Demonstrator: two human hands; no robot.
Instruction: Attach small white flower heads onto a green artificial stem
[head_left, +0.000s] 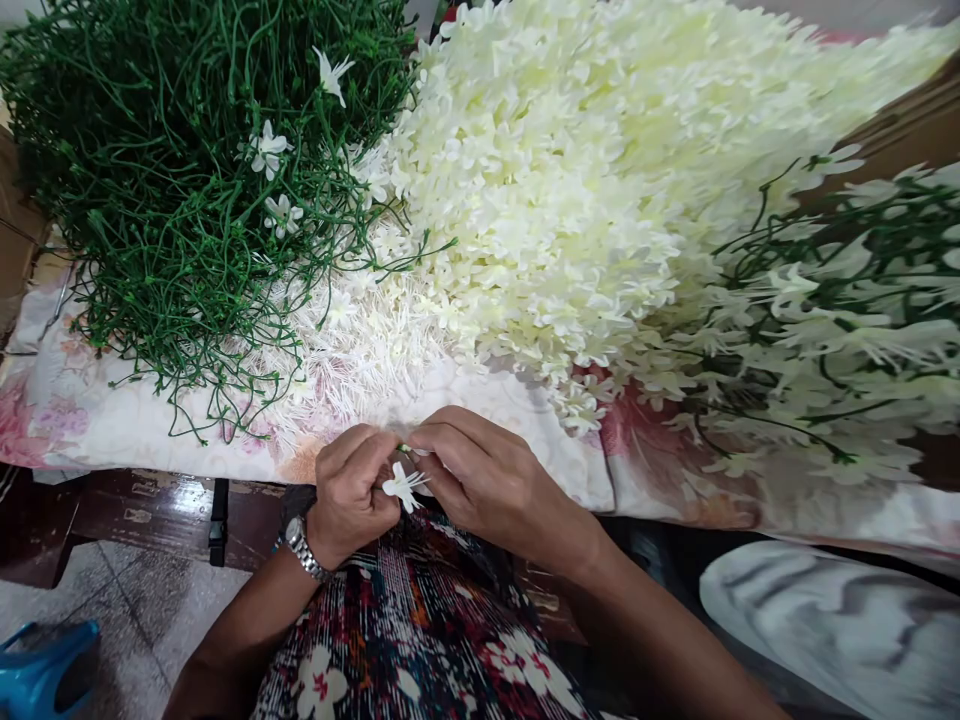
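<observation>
My left hand (351, 492) and my right hand (480, 478) meet at the table's near edge, fingers pinched together. Between them is a small white artificial flower (403, 487) with a bit of green stem tip (405, 448) above it. My left fingers pinch the flower; my right fingers press on the stem end. A metal watch (304, 548) sits on my left wrist. Just beyond my hands lies a patch of thin white stamen pieces (352, 345).
A heap of bare green plastic stems (172, 170) fills the far left. A large pile of cream flower petals (585, 180) covers the middle. Assembled flower sprays (847, 320) lie at right. A floral cloth (75, 410) covers the table. A blue object (41, 670) is on the floor.
</observation>
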